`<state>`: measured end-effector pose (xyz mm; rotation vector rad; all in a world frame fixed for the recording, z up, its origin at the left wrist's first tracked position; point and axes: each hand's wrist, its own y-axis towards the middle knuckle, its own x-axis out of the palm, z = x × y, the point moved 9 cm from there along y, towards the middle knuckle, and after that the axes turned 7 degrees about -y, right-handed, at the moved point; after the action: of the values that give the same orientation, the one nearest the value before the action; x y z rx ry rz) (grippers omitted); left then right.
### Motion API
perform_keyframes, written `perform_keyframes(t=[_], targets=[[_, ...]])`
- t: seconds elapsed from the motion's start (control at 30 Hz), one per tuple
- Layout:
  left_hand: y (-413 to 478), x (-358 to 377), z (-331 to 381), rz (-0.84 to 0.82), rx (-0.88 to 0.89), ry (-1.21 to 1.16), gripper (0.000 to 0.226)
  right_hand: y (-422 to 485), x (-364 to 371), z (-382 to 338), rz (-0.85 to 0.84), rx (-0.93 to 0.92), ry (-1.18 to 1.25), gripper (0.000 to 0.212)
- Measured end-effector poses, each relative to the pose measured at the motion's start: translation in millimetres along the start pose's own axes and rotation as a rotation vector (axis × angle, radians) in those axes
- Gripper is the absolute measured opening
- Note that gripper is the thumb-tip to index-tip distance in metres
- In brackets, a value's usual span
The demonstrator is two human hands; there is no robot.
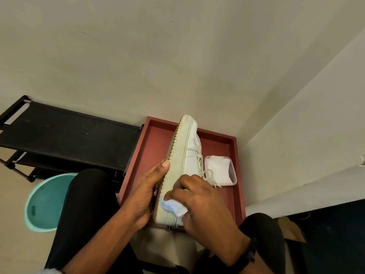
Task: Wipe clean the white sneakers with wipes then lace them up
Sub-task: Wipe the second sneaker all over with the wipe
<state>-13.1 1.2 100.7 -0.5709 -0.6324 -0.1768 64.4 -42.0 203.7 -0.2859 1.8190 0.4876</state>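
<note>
Sneaker [186, 155] on edge, yellowed white — left grip [146, 192] holds it, right grip [203, 202] pinches wipe [173, 208].

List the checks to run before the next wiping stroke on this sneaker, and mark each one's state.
1. Sneaker steadied: left hand holds the sneaker on its side by the sole, over the red tray. Ok.
2. Wipe in hand: right hand presses the wipe on the sidewall near the heel. Ok.
3. Spare wipes: the clear container in the tray holds more. Ok.
4. Sidewall clean: it looks yellowish. Not ok.
5. Laces done up: the ends dangle loose. Not ok.
6. Second sneaker: not in view. Cannot tell.
</note>
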Motion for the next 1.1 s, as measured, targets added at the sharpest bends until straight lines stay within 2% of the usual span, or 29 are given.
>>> perform_keyframes(t=[0.07,0.2,0.27,0.37,0.53,0.7,0.83,0.93,1.0,1.1], targets=[[-1.0,0.7,0.6,0.010,-0.008,-0.011,0.039,-2.5,-8.7,2.7,0.009,0.007,0.057,0.027],[0.3,-1.3,3.8,0.021,0.032,-0.010,0.042,-1.6,-57.4,39.0,0.200,0.194,0.351,0.007],[-0.1,-1.8,6.3,0.011,0.059,-0.017,0.044,2.3,-76.7,57.2,0.291,0.245,0.440,0.012],[-2.2,0.8,7.5,-0.010,0.054,-0.025,0.043,13.5,-79.4,81.5,0.349,0.318,0.467,0.009],[-2.8,1.0,5.6,-0.001,0.025,0.032,0.049,34.5,-60.2,86.3,0.299,0.298,0.387,0.009],[-1.1,-0.8,4.8,0.005,0.022,0.055,0.046,31.9,-48.2,65.2,0.265,0.223,0.226,0.019],[-3.0,3.8,4.1,-0.010,-0.001,-0.013,0.042,18.4,-25.8,44.9,0.101,0.116,0.162,0.013],[-3.7,3.5,3.6,0.001,-0.013,0.015,0.051,11.2,-29.0,43.5,0.016,0.058,0.268,0.008],[-4.6,4.8,4.6,0.001,0.000,0.023,0.053,9.5,-46.3,55.5,0.070,0.139,0.409,0.008],[-5.7,4.8,4.4,0.008,0.003,0.022,0.051,10.0,-73.7,79.1,0.278,0.241,0.479,0.007]])
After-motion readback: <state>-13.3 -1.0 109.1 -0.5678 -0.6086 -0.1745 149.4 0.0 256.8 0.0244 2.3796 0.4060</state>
